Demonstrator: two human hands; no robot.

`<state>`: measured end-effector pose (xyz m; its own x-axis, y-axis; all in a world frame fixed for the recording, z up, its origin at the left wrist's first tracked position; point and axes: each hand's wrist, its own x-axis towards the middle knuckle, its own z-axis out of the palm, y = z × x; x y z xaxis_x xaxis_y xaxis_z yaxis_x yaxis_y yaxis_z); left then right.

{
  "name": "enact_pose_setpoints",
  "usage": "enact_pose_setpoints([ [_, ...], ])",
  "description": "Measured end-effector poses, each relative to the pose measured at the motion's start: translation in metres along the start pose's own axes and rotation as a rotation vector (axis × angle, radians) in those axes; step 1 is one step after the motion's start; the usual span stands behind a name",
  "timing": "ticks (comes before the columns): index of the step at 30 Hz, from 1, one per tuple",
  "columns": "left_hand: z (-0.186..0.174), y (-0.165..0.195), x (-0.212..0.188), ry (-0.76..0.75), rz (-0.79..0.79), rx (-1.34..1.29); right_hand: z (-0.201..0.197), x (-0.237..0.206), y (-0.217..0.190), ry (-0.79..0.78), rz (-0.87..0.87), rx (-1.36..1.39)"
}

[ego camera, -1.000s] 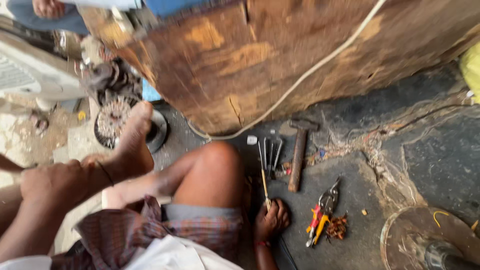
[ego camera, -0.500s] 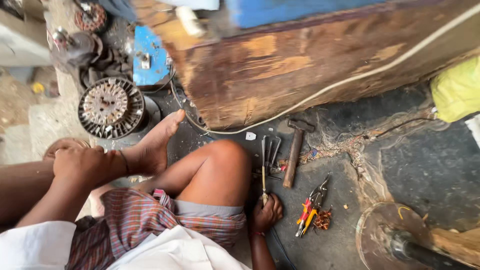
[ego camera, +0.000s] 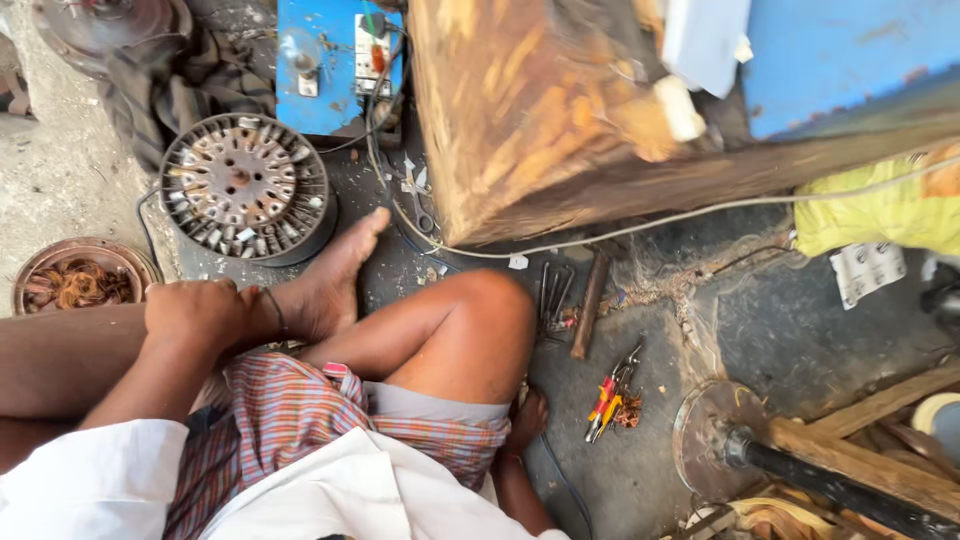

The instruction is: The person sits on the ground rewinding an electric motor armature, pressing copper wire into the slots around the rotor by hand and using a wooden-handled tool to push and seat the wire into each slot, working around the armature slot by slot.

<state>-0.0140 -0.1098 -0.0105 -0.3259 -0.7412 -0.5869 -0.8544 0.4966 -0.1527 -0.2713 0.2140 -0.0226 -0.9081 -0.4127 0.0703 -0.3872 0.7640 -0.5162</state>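
On dark floor, right hand [ego camera: 527, 418] flat, left hand [ego camera: 195, 312] gripping ankle [ego camera: 275, 312]

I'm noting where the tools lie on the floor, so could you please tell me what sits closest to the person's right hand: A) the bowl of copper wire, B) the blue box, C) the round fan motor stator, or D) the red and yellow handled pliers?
D: the right hand rests on the dark floor, and the red and yellow handled pliers lie just beside it.
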Motion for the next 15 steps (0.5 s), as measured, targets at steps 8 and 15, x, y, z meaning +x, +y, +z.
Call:
enact_pose_setpoints([
  [8, -0.033, -0.003, -0.009, -0.053, 0.061, -0.167, -0.012, 0.012, -0.032, -0.199, 0.152, -0.073],
  [15, -0.031, 0.007, -0.021, -0.054, 0.249, -0.171, -0.004, 0.022, -0.084, -0.25, 0.177, -0.096],
])
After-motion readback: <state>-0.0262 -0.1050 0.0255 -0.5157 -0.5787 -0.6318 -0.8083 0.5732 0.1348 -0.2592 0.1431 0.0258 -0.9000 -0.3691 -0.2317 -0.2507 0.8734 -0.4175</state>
